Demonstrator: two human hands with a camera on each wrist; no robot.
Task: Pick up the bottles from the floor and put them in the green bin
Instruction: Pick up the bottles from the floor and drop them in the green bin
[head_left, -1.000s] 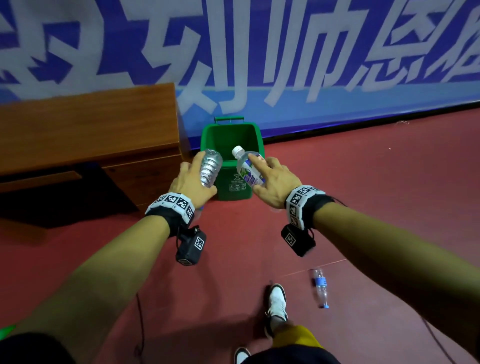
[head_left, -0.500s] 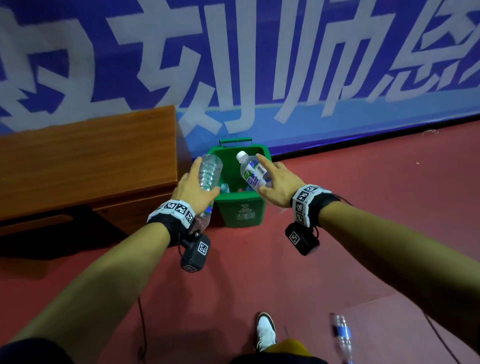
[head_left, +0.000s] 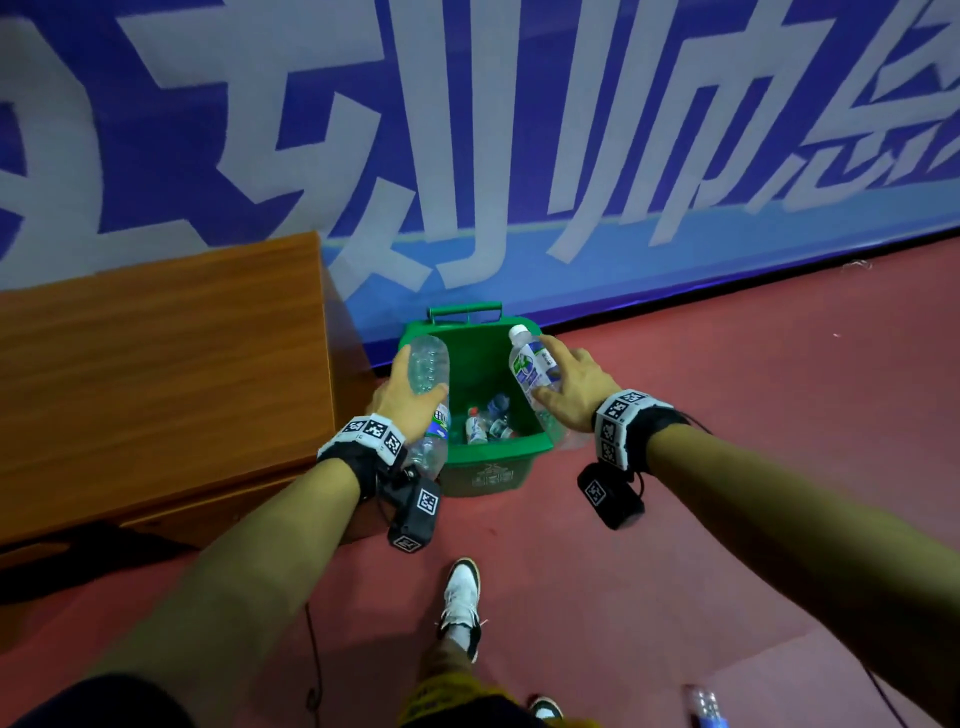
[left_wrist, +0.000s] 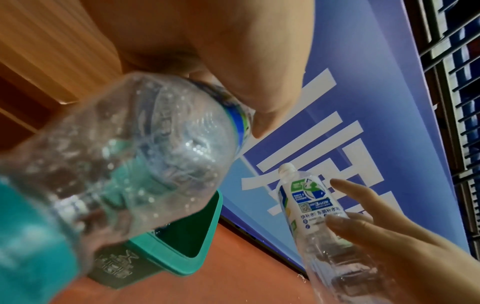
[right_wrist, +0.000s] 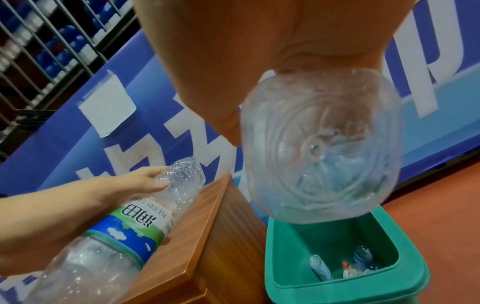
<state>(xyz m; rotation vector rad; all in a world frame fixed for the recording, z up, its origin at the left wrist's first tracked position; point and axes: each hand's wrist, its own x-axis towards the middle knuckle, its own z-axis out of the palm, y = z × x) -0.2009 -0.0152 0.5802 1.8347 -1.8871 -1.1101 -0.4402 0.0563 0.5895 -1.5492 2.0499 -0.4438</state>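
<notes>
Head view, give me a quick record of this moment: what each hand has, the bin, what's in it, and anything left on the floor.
left hand: grips a clear bottle with a blue-green label, base pointing forward, at the bin's left edge
right hand: holds a white-capped bottle, cap forward, over the bin's right side
bin: green, open, on the red floor beside a wooden bench
bin contents: several bottles at the bottom
floor: one more bottle lying near the lower right

I note a wooden desk (head_left: 156, 374) against the blue banner (head_left: 519, 130) with white characters, red floor (head_left: 727, 415), my white shoe (head_left: 462, 597).
</notes>
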